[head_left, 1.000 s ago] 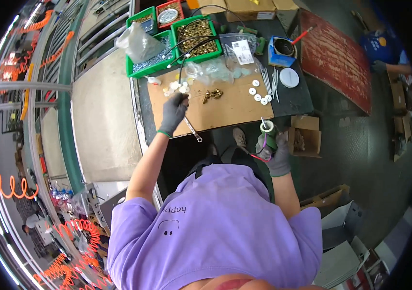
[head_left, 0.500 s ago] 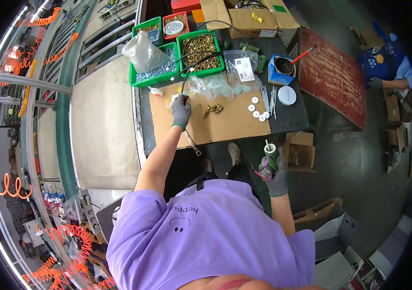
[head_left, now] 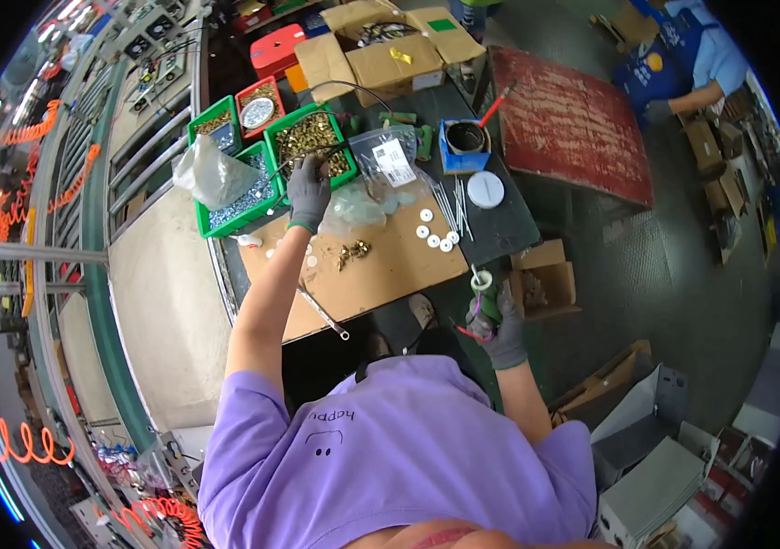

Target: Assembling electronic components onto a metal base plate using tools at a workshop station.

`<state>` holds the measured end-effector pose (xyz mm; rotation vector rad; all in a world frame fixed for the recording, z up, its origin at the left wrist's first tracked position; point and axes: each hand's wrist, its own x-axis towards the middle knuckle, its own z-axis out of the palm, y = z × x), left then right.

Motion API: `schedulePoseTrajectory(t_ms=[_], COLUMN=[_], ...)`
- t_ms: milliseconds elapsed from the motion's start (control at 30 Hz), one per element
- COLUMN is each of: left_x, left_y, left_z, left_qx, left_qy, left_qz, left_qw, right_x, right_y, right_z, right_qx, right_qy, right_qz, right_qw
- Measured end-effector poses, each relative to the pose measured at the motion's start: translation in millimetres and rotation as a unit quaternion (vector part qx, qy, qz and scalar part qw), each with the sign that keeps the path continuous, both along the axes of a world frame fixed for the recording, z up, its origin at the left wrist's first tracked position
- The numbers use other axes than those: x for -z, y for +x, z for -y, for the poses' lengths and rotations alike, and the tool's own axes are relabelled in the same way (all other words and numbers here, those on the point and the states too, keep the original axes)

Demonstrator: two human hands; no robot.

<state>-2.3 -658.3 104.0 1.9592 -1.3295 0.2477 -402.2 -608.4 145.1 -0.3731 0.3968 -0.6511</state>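
Note:
My left hand (head_left: pixel 308 194), in a grey glove, reaches over the near edge of a green bin (head_left: pixel 350 181) of brass fittings (head_left: pixel 303 137). Its fingers are curled at the fittings, beside black cables (head_left: pixel 321 149); what lies between them is hidden. At the right, off the table's front edge, my gloved right hand (head_left: pixel 502 339) grips a green cylindrical part (head_left: pixel 489 308). A white ring tops this part, a pale rod sticks up from it, and purple and red wires hang from it. Below my left forearm, a wrench (head_left: pixel 323 313) juts over the cardboard sheet's edge.
On the cardboard sheet (head_left: pixel 399 265) lie a small brass pile (head_left: pixel 353 252) and crumpled plastic bags (head_left: pixel 353 209). White discs (head_left: pixel 434 241), thin metal rods (head_left: pixel 460 209) and a blue box (head_left: pixel 463 160) with a tin are farther right. A co-worker (head_left: pixel 696 73) stands beyond the red board (head_left: pixel 573 123).
My left hand has moved from the cardboard sheet, up and away, to the bin of brass fittings. My right hand still holds the green part. The whole view has shifted and turned slightly.

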Motion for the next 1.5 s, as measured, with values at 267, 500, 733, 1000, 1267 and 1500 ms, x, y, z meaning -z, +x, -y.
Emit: schedulePoseTrajectory(t_ms=[267, 500, 733, 1000, 1267, 1500], left_x=[10.1, 62.9, 76.3, 87.5, 90.3, 5.2], left_y=[-68.1, -71.8, -104.3, -152.5, -145.3, -149.9], left_z=[15.2, -45.5, -39.8, 43.0, 46.4, 8.1], left_qx=[0.183, 0.057, 0.163, 0.19, 0.225, 0.227], left_qy=[0.05, 0.135, 0.169, 0.289, 0.289, 0.14], left_qz=[-0.104, -0.276, -0.166, -0.054, -0.071, -0.744], left_qw=[0.976, 0.95, 0.958, 0.937, 0.928, 0.613], right_x=[5.7, 11.5, 24.3, 23.4, 17.2, 10.4], right_y=[9.4, 0.5, 7.4, 13.9, 9.5, 21.2], right_z=[31.2, 26.3, 29.5, 30.9, 33.2, 36.0], right_qx=[0.008, 0.047, 0.008, -0.032, 0.014, 0.015], right_qy=[0.006, 0.041, 0.09, 0.053, -0.02, -0.016], right_qz=[0.038, 0.026, 0.041, 0.036, -0.031, 0.006], right_qw=[0.999, 0.998, 0.995, 0.997, 0.999, 1.0])
